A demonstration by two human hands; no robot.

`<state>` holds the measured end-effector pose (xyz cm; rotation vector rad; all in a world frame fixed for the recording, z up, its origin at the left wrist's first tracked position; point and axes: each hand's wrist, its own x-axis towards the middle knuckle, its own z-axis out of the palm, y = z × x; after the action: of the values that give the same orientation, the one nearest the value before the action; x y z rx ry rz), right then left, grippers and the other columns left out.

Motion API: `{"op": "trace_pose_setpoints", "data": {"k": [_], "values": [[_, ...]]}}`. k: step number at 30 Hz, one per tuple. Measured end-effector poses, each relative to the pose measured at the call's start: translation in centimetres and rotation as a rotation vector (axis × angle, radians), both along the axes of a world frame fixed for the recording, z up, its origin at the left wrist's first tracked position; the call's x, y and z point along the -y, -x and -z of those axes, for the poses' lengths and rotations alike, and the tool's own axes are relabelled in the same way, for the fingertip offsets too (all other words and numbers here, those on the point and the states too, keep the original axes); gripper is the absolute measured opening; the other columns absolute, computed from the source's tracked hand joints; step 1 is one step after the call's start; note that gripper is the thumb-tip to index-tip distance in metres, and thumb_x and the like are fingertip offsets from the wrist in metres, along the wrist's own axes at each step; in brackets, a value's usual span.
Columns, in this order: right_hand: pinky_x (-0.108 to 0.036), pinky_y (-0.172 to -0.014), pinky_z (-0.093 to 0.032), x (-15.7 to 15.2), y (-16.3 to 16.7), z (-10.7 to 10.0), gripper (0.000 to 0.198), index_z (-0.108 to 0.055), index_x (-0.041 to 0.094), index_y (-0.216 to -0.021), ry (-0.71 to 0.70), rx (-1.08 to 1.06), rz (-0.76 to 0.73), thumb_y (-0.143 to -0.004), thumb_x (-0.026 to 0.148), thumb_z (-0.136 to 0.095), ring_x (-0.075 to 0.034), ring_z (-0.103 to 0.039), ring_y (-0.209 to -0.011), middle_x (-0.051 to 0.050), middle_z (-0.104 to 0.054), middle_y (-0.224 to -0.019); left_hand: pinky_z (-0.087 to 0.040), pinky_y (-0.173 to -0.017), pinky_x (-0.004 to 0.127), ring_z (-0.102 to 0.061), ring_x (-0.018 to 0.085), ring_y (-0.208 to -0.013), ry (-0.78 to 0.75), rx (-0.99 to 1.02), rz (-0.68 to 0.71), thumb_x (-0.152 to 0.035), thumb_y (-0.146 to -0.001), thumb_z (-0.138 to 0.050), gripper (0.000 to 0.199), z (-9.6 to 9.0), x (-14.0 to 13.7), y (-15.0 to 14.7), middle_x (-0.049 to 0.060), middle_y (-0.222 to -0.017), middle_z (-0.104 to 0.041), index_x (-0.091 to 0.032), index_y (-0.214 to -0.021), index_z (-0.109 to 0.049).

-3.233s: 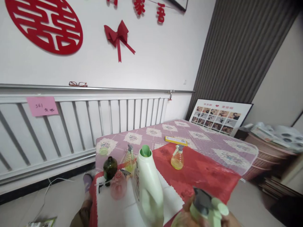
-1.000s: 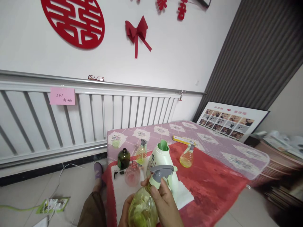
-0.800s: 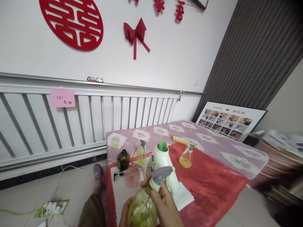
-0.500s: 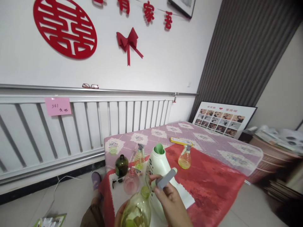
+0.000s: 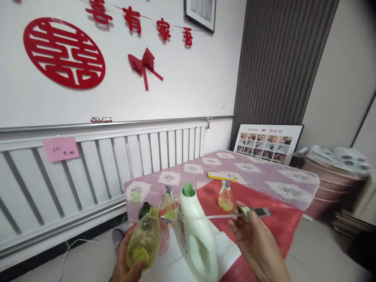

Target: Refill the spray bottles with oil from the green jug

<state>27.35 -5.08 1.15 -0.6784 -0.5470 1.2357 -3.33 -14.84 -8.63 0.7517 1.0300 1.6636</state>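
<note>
My left hand (image 5: 129, 254) is wrapped round a clear yellow-green bottle (image 5: 143, 239) with an uncapped neck, tilted a little. In my right hand (image 5: 252, 235) is a spray head (image 5: 255, 212) in grey and pale green, its thin tube (image 5: 217, 216) pointing left in front of the jug. Between the hands stands a large white detergent jug (image 5: 199, 243) with a green spout. Behind the held bottle, a dark bottle (image 5: 143, 209) and a pink bottle (image 5: 165, 237) are partly hidden. Two spray bottles with yellow liquid stand farther back, one left (image 5: 169, 203) and one right (image 5: 225, 199).
A red cloth (image 5: 264, 219) and a white sheet (image 5: 226, 246) lie on the purple patterned table cover (image 5: 176, 180). A yellow box (image 5: 221, 176) and a green cap (image 5: 136, 196) rest farther back. A radiator (image 5: 117, 160) runs behind; stacked pink baskets (image 5: 323, 188) stand at right.
The spray head has moved right, away from the yellow-green bottle, and its tube now shows. My left hand has moved left with the bottle. The view has shifted too.
</note>
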Motion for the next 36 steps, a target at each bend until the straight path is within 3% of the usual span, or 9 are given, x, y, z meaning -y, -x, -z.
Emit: {"op": "trace_pose_setpoints", "data": {"k": [3,8,12,16,21,25,36], "values": [[-0.021,-0.061,-0.061,-1.1,-2.4,1.8,0.044,-0.076,0.023,-0.088,0.039,-0.085,0.062,-0.056,0.049,-0.090,-0.011,-0.065,-0.066,0.002,-0.070,-0.078,-0.054,-0.091,0.037,-0.064,0.033,-0.115,-0.016,0.018,-0.114,-0.051,-0.055,-0.089,0.105,-2.3,-1.8,-0.6,0.008,-0.122,-0.069,-0.029,-0.142,-0.036],[-0.017,-0.064,-0.062,-2.7,-5.3,5.1,0.038,-0.074,0.024,-0.081,0.030,-0.166,0.219,-0.057,0.048,-0.089,-0.008,-0.066,-0.066,0.006,-0.071,-0.077,-0.053,-0.091,0.034,-0.063,0.030,-0.117,-0.042,-0.050,-0.017,-0.046,-0.063,-0.086,0.099,-7.7,-3.7,-1.3,0.010,-0.128,-0.067,-0.026,-0.146,-0.036],[-0.017,-0.065,-0.061,-4.2,-5.9,8.6,0.038,-0.072,0.022,-0.079,0.048,-0.094,0.255,-0.056,0.045,-0.091,-0.008,-0.066,-0.066,0.005,-0.072,-0.076,-0.054,-0.091,0.035,-0.064,0.028,-0.115,-0.042,-0.073,0.102,-0.044,-0.071,-0.081,0.087,-10.0,-5.1,-1.1,0.010,-0.133,-0.064,-0.028,-0.146,-0.039],[-0.023,-0.063,-0.062,-5.6,-5.6,12.6,0.048,-0.074,0.020,-0.081,0.137,0.026,0.214,-0.049,0.051,-0.091,-0.014,-0.070,-0.066,0.001,-0.075,-0.076,-0.054,-0.094,0.036,-0.064,0.029,-0.117,0.009,-0.130,0.149,-0.042,-0.073,-0.081,0.082,-10.9,-6.2,-1.0,0.011,-0.137,-0.062,-0.029,-0.144,-0.043],[-0.029,-0.077,-0.061,-5.9,-4.9,16.1,0.054,-0.077,0.019,-0.089,0.213,0.165,0.082,-0.053,0.057,-0.087,-0.022,-0.075,-0.080,-0.005,-0.080,-0.084,-0.054,-0.097,0.036,-0.062,0.029,-0.121,0.024,-0.189,0.166,-0.042,-0.078,-0.077,0.076,-11.8,-6.7,-1.4,0.010,-0.142,-0.059,-0.029,-0.144,-0.042],[-0.031,-0.082,-0.060,-5.6,-4.2,17.1,0.054,-0.077,0.019,-0.091,0.247,0.198,0.035,-0.051,0.055,-0.088,-0.025,-0.075,-0.091,-0.007,-0.081,-0.094,-0.055,-0.097,0.038,-0.060,0.031,-0.123,0.064,-0.237,0.175,-0.045,-0.077,-0.078,0.078,-12.2,-7.1,-1.5,0.009,-0.143,-0.058,-0.030,-0.144,-0.043],[-0.039,-0.085,-0.058,-5.8,-3.3,17.9,0.053,-0.078,0.020,-0.088,0.218,0.241,-0.019,-0.052,0.057,-0.087,-0.027,-0.074,-0.086,-0.007,-0.081,-0.088,-0.056,-0.091,0.038,-0.060,0.032,-0.122,0.118,-0.344,0.139,-0.054,-0.078,-0.073,0.072,-13.2,-7.7,-1.4,0.009,-0.139,-0.061,-0.029,-0.141,-0.048]]}}
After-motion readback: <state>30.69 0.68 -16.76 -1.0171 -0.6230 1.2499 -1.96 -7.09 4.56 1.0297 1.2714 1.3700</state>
